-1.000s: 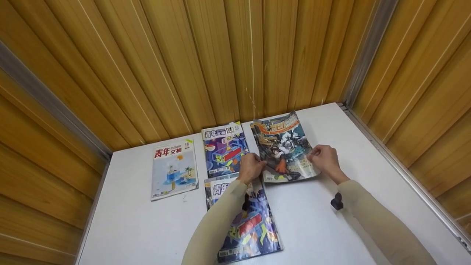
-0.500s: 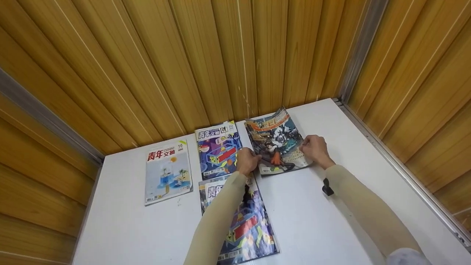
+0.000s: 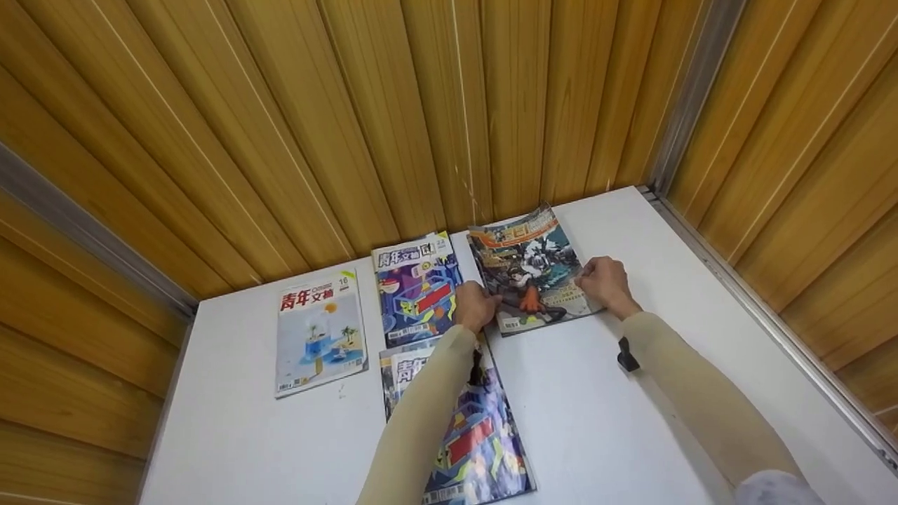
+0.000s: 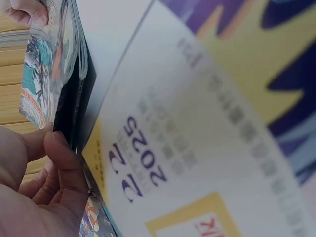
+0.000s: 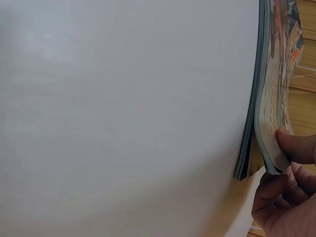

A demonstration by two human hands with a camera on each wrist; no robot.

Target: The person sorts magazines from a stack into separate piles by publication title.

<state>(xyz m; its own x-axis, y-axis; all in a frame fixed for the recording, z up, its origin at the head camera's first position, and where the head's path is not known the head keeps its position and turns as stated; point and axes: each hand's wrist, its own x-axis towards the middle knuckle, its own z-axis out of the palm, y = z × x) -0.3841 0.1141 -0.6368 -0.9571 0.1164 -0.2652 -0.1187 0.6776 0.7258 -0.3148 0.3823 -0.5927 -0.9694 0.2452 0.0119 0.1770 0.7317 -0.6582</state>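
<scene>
A comic-style magazine [image 3: 537, 263] with a teal and orange cover lies at the back of the white table, curling up at its far edge. My left hand [image 3: 477, 306] pinches its left edge between thumb and finger, as the left wrist view shows. Along the right edge, my right hand [image 3: 605, 284] holds the near corner, thumb on top and fingers below. In the right wrist view this raised corner [image 5: 272, 113] stands slightly apart from a second set of page edges [image 5: 249, 133] beneath. Close to the left hand lies a purple magazine [image 3: 417, 291].
Nearer the front, under my left forearm, lies a plastic-glossy magazine stack [image 3: 477, 449] with a similar purple cover. A pale blue magazine [image 3: 323, 344] sits at the left. Wood-patterned panels [image 3: 421, 126] wall in the white table [image 3: 582, 421] at back and sides.
The comic-style magazine has come down and lies flatter, its near edge straighter. Both hands keep their hold at its sides. The head view has shifted slightly.
</scene>
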